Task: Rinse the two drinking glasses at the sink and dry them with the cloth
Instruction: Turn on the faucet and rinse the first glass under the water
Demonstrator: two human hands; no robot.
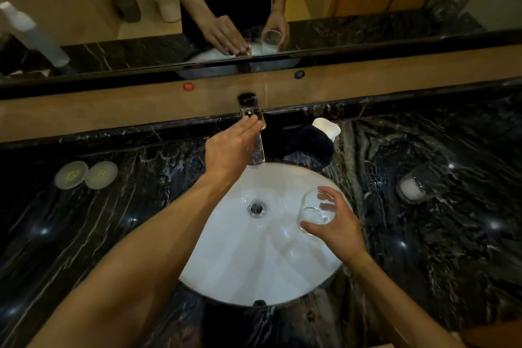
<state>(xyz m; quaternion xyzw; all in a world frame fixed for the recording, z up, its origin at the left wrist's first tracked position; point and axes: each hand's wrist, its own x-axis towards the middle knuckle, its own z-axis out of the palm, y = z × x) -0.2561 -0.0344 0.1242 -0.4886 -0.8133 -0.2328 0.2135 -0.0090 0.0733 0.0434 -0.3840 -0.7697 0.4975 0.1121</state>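
My right hand (336,223) grips a clear drinking glass (315,210) over the right side of the white sink basin (254,257), its mouth tilted toward the drain. My left hand (228,147) lies flat on the chrome faucet (254,133) at the back of the basin, fingers stretched along its top. No water stream is visible. The second glass (418,183) stands on the counter to the right, with something white in its base. A dark cloth (305,144) lies bunched behind the basin, right of the faucet.
A white soap dish (326,127) rests by the cloth. Two round pale coasters (86,175) lie on the black marble counter (113,220) at left. A wooden ledge (113,110) and a mirror run along the back. The drain (256,208) is open.
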